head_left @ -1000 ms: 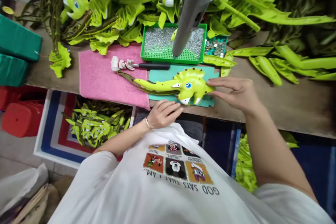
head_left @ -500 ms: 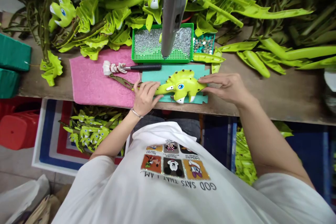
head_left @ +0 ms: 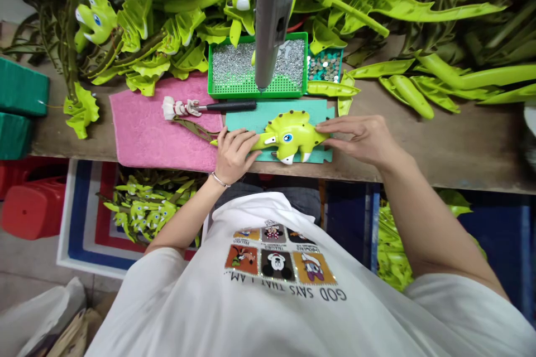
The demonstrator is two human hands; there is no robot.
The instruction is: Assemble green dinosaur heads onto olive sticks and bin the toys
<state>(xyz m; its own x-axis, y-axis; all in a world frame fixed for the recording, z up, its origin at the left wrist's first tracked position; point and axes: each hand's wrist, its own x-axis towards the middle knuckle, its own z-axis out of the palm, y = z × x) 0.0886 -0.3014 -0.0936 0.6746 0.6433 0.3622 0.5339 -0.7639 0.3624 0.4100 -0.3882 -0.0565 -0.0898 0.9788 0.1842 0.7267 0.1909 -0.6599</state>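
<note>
Left hand [head_left: 234, 153] open and lying on the narrow tail end of a lime-green toy dinosaur [head_left: 288, 136], not closed around it; right hand [head_left: 360, 139] also open, with fingertips touching the head from 3 o'clock. Under the dinosaur, a teal foam mat [head_left: 276, 117]. At 12 o'clock, a green tray of metal studs [head_left: 255, 64]; at 9 o'clock, a pink towel [head_left: 142, 128] with a black-handled tool [head_left: 226, 106], all on a wooden counter [head_left: 439, 150].
</note>
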